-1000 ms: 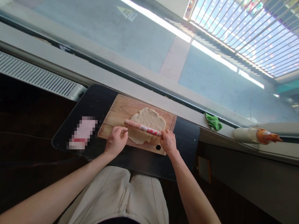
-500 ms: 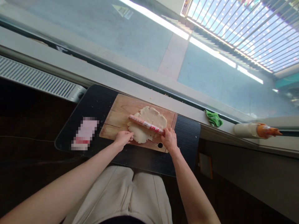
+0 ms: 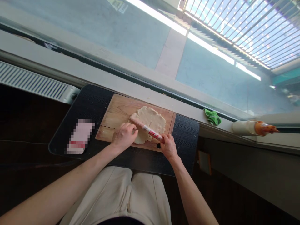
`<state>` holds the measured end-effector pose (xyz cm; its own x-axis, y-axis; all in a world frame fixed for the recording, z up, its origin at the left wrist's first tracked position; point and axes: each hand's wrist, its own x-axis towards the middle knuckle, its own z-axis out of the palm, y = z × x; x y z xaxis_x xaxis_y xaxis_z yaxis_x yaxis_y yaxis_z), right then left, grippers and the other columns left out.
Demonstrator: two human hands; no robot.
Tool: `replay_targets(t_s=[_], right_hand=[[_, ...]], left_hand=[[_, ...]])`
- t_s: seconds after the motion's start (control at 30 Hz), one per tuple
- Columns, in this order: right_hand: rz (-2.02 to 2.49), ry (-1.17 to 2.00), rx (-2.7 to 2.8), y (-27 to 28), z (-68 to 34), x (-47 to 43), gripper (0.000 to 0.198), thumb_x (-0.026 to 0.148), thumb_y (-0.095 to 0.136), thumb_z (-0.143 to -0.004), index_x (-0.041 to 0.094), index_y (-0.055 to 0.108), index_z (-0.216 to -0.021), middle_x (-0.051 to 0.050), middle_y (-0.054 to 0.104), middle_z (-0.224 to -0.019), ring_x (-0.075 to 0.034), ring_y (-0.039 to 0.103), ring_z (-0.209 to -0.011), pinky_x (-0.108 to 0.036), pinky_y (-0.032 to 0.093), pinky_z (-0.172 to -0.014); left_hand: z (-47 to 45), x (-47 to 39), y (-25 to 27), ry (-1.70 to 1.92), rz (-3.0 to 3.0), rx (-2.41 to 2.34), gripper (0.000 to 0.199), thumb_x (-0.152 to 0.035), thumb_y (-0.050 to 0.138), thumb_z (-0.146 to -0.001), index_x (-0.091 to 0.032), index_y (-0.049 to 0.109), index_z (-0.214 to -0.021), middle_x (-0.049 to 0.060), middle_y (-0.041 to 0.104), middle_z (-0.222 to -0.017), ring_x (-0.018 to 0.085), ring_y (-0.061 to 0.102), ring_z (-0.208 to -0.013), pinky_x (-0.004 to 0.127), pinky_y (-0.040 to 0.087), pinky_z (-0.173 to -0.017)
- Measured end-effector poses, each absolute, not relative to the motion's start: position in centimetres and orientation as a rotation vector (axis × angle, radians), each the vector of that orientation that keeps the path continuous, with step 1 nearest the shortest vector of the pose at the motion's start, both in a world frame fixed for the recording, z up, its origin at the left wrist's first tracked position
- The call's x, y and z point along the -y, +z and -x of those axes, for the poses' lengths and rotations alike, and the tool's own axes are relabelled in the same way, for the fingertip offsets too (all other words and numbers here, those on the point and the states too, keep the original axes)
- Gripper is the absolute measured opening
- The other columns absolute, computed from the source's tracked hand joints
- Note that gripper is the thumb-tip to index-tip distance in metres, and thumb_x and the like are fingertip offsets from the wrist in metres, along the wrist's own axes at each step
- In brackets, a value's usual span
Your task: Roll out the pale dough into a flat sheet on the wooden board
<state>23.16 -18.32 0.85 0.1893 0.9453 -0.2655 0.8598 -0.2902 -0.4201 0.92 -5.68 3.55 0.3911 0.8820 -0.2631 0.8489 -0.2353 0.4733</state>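
A flat, uneven sheet of pale dough (image 3: 154,117) with ragged, cracked edges lies on a wooden cutting board (image 3: 110,117). Across it slants a slim tube with red and white print (image 3: 151,132). My right hand (image 3: 169,146) is closed round the tube's near right end, beside the board's round hole. My left hand (image 3: 124,135) is over the board's front left part, by the dough's left edge. Its fingers are loosely curled, with a gap to the thumb, and I see nothing in them. The tube's far left end passes behind or close to these fingertips.
The board rests on a small black table (image 3: 185,131); a blurred-out pink and white object (image 3: 81,134) lies on its left. Along the windowsill (image 3: 187,109) are a green cloth (image 3: 212,116) and a white bottle-like container with an orange top (image 3: 254,128). A radiator (image 3: 35,81) stands left.
My left hand has lifted from the dough's front left edge and moved up towards the tube's left end, its pinch loosened. The tube has shifted slightly nearer in my right hand.
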Motion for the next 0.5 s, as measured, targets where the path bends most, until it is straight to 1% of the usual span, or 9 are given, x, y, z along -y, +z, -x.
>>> replay_targets(t_s=[0.03,0.1,0.2,0.3,0.37,0.43,0.5], right_hand=[[2.258,0.705,1.76,0.8,-23.2,18.1,0.032,0.012,0.05,-0.078,0.024,0.059,-0.107,-0.005,0.055,-0.106,-0.019,0.048,-0.098,-0.03,0.041,-0.089],[2.273,0.654,1.717,0.8,-23.6,17.4,0.029,0.013,0.049,-0.08,0.022,0.059,-0.106,-0.006,0.055,-0.107,-0.02,0.048,-0.099,-0.03,0.041,-0.089],[2.362,0.596,1.613,0.6,-24.8,16.2,0.027,0.017,0.051,-0.081,0.02,0.059,-0.107,-0.007,0.054,-0.106,-0.02,0.048,-0.098,-0.031,0.041,-0.087],[2.376,0.629,1.605,0.4,-25.6,14.7,0.02,0.029,0.057,-0.081,0.021,0.063,-0.099,-0.007,0.053,-0.104,-0.02,0.049,-0.096,-0.031,0.041,-0.088],[2.398,0.55,1.529,0.1,-25.6,13.7,0.025,0.037,0.054,-0.085,0.02,0.063,-0.1,-0.008,0.053,-0.109,-0.021,0.049,-0.099,-0.033,0.039,-0.092],[2.463,0.403,1.38,-0.4,-25.0,12.6,0.029,0.036,0.046,-0.09,0.019,0.06,-0.108,-0.01,0.051,-0.117,-0.022,0.046,-0.107,-0.036,0.036,-0.096],[2.498,0.342,1.305,-1.1,-24.1,11.8,0.031,0.031,0.041,-0.092,0.018,0.057,-0.115,-0.012,0.049,-0.123,-0.023,0.043,-0.114,-0.038,0.033,-0.099]], left_hand=[[-1.7,5.3,4.1,0.172,-2.261,-1.382,0.017,-0.032,0.051,-0.082,-0.021,0.064,-0.087,0.009,0.065,-0.091,0.027,0.057,-0.093,0.04,0.043,-0.081],[-3.6,4.2,4.6,0.285,-2.461,-1.194,0.021,-0.025,0.05,-0.081,-0.02,0.063,-0.096,0.01,0.063,-0.104,0.027,0.054,-0.103,0.043,0.039,-0.091],[-6.3,2.2,3.9,0.306,-2.576,-1.042,0.024,-0.025,0.052,-0.08,-0.018,0.063,-0.1,0.011,0.062,-0.108,0.027,0.051,-0.107,0.046,0.033,-0.098],[-8.5,0.4,2.5,0.235,-2.605,-1.002,0.021,-0.031,0.049,-0.083,-0.017,0.064,-0.088,0.011,0.064,-0.096,0.027,0.053,-0.099,0.047,0.032,-0.096],[-9.7,-0.4,1.5,0.176,-2.624,-1.002,0.023,-0.031,0.046,-0.085,-0.016,0.063,-0.081,0.012,0.063,-0.089,0.026,0.054,-0.092,0.046,0.033,-0.09],[-10.6,-1.0,0.6,0.142,-2.65,-1.043,0.024,-0.03,0.044,-0.086,-0.015,0.063,-0.081,0.012,0.062,-0.088,0.026,0.054,-0.09,0.043,0.035,-0.083],[-11.1,-1.4,-0.5,0.123,-2.686,-1.103,0.025,-0.028,0.042,-0.087,-0.014,0.062,-0.085,0.013,0.061,-0.089,0.026,0.053,-0.089,0.041,0.036,-0.08]])
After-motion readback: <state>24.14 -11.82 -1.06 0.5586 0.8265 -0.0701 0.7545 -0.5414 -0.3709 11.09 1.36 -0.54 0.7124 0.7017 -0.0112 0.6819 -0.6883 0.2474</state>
